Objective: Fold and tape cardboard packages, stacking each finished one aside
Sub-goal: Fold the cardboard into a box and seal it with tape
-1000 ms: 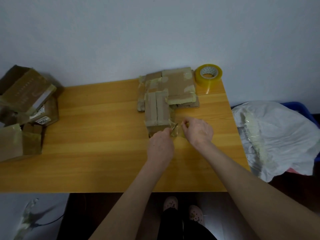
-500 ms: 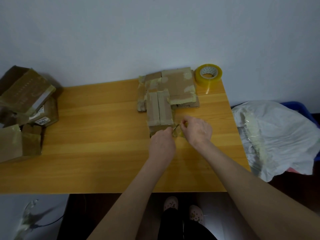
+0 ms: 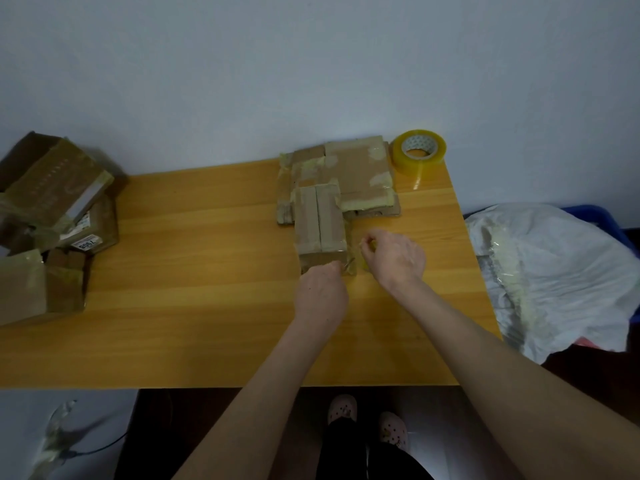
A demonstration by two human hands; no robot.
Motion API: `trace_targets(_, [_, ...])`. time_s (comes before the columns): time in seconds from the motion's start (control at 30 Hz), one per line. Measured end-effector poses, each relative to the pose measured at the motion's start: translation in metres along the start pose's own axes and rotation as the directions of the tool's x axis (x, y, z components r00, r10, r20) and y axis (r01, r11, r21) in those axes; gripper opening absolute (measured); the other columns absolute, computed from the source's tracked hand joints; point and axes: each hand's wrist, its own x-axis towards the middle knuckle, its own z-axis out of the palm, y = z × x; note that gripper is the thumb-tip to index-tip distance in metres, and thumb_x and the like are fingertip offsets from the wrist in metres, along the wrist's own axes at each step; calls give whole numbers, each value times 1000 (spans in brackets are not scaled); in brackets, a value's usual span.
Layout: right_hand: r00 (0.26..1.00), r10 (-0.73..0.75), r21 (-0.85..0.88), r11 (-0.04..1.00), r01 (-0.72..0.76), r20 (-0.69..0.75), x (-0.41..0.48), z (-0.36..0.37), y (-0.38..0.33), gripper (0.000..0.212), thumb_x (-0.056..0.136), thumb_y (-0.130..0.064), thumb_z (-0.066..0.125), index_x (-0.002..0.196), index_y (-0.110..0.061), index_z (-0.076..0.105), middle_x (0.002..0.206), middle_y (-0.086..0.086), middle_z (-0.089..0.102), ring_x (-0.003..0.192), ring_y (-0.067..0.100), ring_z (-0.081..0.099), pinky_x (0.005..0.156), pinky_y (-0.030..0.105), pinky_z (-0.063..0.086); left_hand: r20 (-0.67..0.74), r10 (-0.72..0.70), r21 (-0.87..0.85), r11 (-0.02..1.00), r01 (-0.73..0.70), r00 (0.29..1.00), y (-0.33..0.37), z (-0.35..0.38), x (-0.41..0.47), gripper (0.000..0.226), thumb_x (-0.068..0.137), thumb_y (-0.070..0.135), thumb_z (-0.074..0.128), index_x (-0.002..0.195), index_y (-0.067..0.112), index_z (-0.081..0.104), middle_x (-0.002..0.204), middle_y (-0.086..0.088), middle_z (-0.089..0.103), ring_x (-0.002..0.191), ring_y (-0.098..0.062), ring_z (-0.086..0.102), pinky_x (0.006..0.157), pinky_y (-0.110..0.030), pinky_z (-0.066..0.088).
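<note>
Small taped package [image 3: 320, 226] lies right of the table's [image 3: 190, 271] middle, its far end on the cardboard stack [image 3: 360, 171] at the far edge. Tape roll [image 3: 418, 152] at the far right corner. Right hand [image 3: 394, 259] pinches a clear tape strip [image 3: 353, 252] beside the package. Left hand [image 3: 323, 292] curls at its near end; grip hidden.

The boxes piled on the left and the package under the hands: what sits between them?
Only a bare stretch of the wooden table separates the piled boxes from the package, seen in the head view.
</note>
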Motion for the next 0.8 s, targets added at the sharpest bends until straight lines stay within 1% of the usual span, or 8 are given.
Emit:
trace_targets(0.13, [999, 29, 78, 996, -30, 16, 4, 1, 5, 21, 99, -33, 44, 98, -26, 64, 80, 4, 67, 67, 25, 52, 54, 29, 37, 38, -26, 7, 1000, 25, 999, -10, 16, -4, 31, 96, 9, 41, 124, 17, 53, 99, -6, 65, 86, -24, 61, 60, -33, 44])
trace_targets(0.23, [978, 154, 309, 932, -190, 138, 5, 7, 20, 18, 96, -38, 52, 98, -26, 65, 69, 0, 62, 56, 19, 51, 46, 25, 34, 33, 2, 137, 991, -6, 999, -24, 32, -12, 27, 98, 12, 40, 124, 20, 44, 86, 0, 61, 66, -18, 53, 49, -28, 33])
trace_targets(0.3, [967, 174, 440, 866, -239, 184, 5, 12, 26, 14, 93, -38, 59, 93, -25, 64, 84, 2, 68, 65, 18, 57, 56, 30, 45, 49, 30, 189, 981, -39, 998, -36, 47, -16, 23, 99, 15, 41, 121, 21, 43, 85, 4, 62, 64, -16, 52, 50, -26, 33])
trace_targets(0.47, [974, 154, 521, 825, -219, 167, 5, 25, 33, 8, 90, -32, 63, 85, -28, 60, 109, 0, 65, 94, 17, 55, 69, 27, 37, 157, 46, 188, 979, -76, 987, -57, 80, -4, 33, 94, 4, 42, 125, 15, 47, 111, -3, 62, 105, -23, 57, 84, -34, 43])
trace_targets(0.53, [975, 155, 528, 821, -216, 159, 5, 29, 35, 9, 90, -31, 64, 83, -30, 59, 112, 2, 65, 104, 20, 57, 72, 26, 37, -47, 164, 100, 982, -159, 985, -54, 74, -1, 31, 88, 2, 52, 117, 10, 57, 109, -8, 62, 104, -28, 57, 82, -37, 46])
trace_targets(0.63, [979, 147, 533, 822, -202, 144, 5, 32, 35, 7, 90, -27, 64, 84, -29, 61, 111, 4, 66, 106, 22, 58, 73, 27, 40, -447, 350, 69, 931, -358, 823, -43, 54, 14, 34, 84, 8, 56, 118, 12, 62, 112, -6, 62, 101, -24, 57, 81, -35, 47])
trace_targets(0.7, [980, 143, 535, 822, -194, 136, 5, 33, 34, 5, 89, -26, 65, 85, -28, 62, 109, 6, 67, 106, 23, 58, 79, 30, 45, -385, 429, 112, 901, -420, 817, -37, 36, 33, 51, 84, 7, 55, 134, 15, 52, 133, -6, 55, 121, -25, 50, 98, -38, 40])
trace_targets(0.8, [988, 107, 484, 862, -149, 113, 5, 32, 36, 1, 89, -24, 65, 89, -25, 66, 105, 6, 69, 105, 24, 60, 82, 33, 48, -77, 443, 185, 887, -424, 893, -37, 22, 54, 65, 90, 3, 51, 146, 31, 33, 157, 3, 25, 145, -24, 20, 118, -43, 14])
